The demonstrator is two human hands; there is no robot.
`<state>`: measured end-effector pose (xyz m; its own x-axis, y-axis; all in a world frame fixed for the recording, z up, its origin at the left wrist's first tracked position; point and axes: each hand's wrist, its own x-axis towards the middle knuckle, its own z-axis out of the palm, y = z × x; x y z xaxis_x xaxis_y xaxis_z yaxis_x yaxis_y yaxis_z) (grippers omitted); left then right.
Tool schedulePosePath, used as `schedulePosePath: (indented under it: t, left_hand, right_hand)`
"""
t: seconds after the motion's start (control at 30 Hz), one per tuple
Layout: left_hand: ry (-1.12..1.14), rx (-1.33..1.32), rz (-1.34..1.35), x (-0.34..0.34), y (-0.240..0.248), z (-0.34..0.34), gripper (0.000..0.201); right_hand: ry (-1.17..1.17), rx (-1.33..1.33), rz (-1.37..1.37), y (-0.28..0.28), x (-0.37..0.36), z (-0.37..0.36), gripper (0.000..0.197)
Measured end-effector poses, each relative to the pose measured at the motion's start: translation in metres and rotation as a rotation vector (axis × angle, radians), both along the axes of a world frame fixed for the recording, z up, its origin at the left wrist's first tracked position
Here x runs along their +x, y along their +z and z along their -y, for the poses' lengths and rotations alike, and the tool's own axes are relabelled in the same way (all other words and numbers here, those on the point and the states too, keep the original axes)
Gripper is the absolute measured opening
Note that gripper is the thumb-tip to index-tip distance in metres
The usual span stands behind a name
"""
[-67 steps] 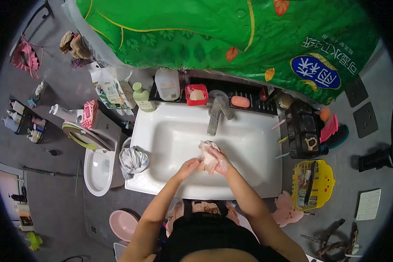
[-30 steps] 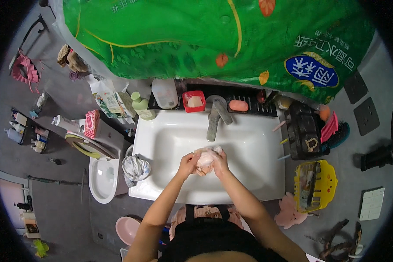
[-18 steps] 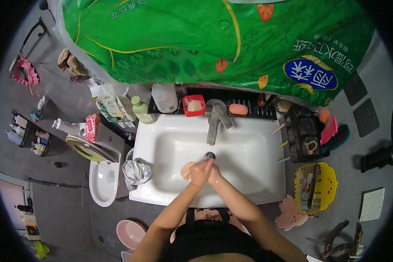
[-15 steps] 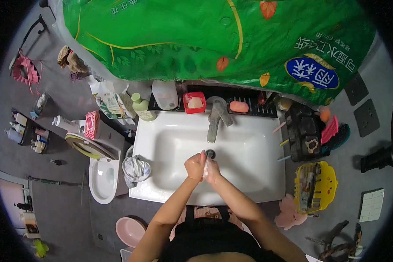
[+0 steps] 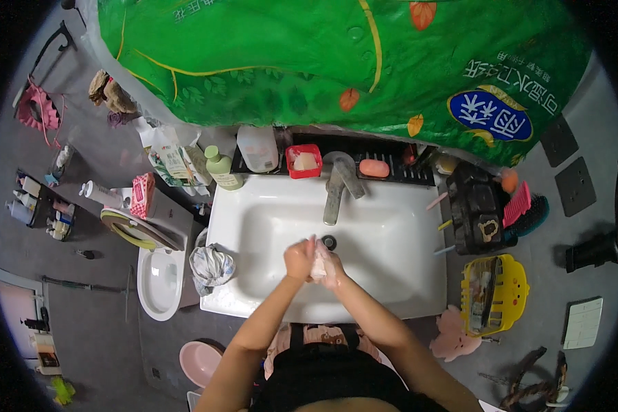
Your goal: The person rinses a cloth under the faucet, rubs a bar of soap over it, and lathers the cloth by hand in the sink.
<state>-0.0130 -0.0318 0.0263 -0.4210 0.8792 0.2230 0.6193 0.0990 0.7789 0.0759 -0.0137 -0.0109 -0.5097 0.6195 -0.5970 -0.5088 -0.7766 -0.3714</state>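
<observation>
Over the white sink (image 5: 268, 233), my two hands meet just in front of the drain (image 5: 329, 242). My left hand (image 5: 299, 259) is curled closed and presses against my right hand (image 5: 333, 270). Whitish stuff (image 5: 319, 265) shows between the palms and on the right fingers; whether it is lather or a small wet cloth I cannot tell. The right fingers are closed and partly hidden. Beyond my hands stands the metal faucet (image 5: 332, 199); no stream of water can be made out below its spout.
Behind the basin stand a red soap box (image 5: 303, 161) with a pale bar, an orange-pink soap (image 5: 374, 168) and a green bottle (image 5: 219, 166). A big green package (image 5: 254, 62) overhangs the back. Left is a toilet (image 5: 159, 283); right, a yellow basket (image 5: 515, 295).
My hands have shifted slightly left and rubbed against each other. More of the whitish stuff shows between them now. The whole view has drifted a little.
</observation>
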Motion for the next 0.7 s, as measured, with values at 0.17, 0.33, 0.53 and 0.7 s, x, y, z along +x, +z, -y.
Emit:
schedulePosePath:
  t: [0.17,0.33,0.53,0.7]
  left_hand:
    - [0.007,0.308,0.101,0.031,0.023,0.003,0.032]
    - [0.036,0.129,-0.015,-0.002,-0.001,0.011,0.027]
    - [-0.114,0.244,-0.068,0.032,0.002,-0.008,0.029]
    - [-0.016,-0.129,0.195,0.001,0.006,-0.016,0.035]
  right_hand:
    - [-0.089,0.214,-0.352,-0.033,0.001,-0.006,0.031]
    - [-0.001,-0.108,-0.134,0.049,-0.015,0.014,0.033]
    - [0.127,0.200,-0.457,0.004,0.017,-0.011,0.038]
    - [0.110,0.177,0.166,0.071,0.025,0.001,0.029]
